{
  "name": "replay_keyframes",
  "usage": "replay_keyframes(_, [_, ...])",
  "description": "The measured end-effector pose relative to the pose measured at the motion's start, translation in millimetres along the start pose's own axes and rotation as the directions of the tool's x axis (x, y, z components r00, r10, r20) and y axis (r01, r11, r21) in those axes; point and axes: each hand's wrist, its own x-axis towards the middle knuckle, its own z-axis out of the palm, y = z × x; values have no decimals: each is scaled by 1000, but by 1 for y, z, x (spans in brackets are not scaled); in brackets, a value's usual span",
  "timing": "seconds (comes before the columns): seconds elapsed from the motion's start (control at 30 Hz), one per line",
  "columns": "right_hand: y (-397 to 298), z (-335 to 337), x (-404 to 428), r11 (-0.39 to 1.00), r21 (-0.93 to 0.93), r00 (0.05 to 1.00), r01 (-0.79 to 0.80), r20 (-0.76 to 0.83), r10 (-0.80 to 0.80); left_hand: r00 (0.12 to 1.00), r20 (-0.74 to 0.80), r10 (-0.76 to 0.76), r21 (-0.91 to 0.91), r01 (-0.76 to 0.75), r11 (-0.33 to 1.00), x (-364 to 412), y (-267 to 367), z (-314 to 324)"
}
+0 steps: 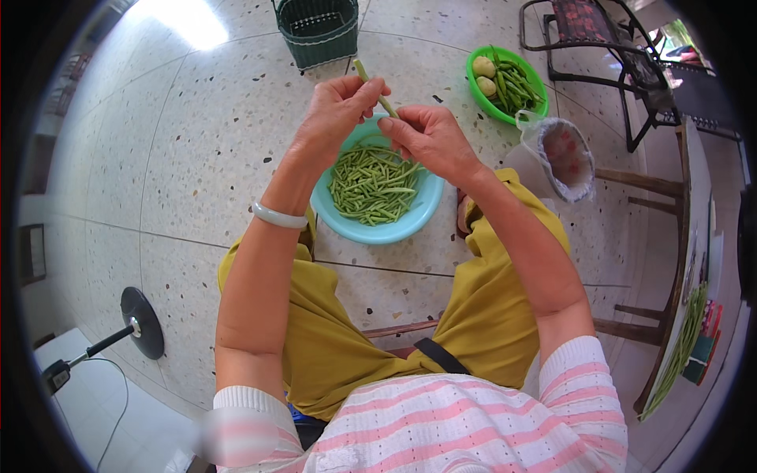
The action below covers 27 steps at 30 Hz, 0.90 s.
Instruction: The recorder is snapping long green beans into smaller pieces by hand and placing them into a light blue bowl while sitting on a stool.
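Note:
A green long bean [387,106] is pinched between the fingers of both hands, above the far rim of a light-blue plastic basin [378,232]. My left hand [340,115] grips the bean's upper stretch, and one end sticks up past the thumb. Lower down, my right hand [434,139] has hold of it with thumb and forefinger. Inside the basin lies a heap of short cut bean pieces [372,186]. The basin rests on the floor between my feet. A pale bangle [279,216] circles my left wrist.
On the speckled floor [195,148] a green basket [319,35] stands ahead. A bright-green bowl [482,106] holds green peppers [516,83] and round vegetables [484,74]. Right are a bag-lined bin [553,156], a folding chair [609,41] and a table [680,248] with long beans [680,355].

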Motion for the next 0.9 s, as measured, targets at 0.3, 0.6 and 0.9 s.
replay_keyframes(0.3, [-13, 2, 1, 849, -278, 890, 450, 57, -453, 985, 45, -164, -365, 169, 916, 1, -8, -20])
replay_keyframes(0.6, [-22, -1, 5, 522, -552, 448, 651, -276, -850, 948, 139, -286, -566, 313, 763, 1, -5, -12])
replay_keyframes(0.9, [-18, -11, 2, 939, 323, 987, 119, -143, -76, 965, 86, -247, -579, 250, 776, 3, -6, -17])
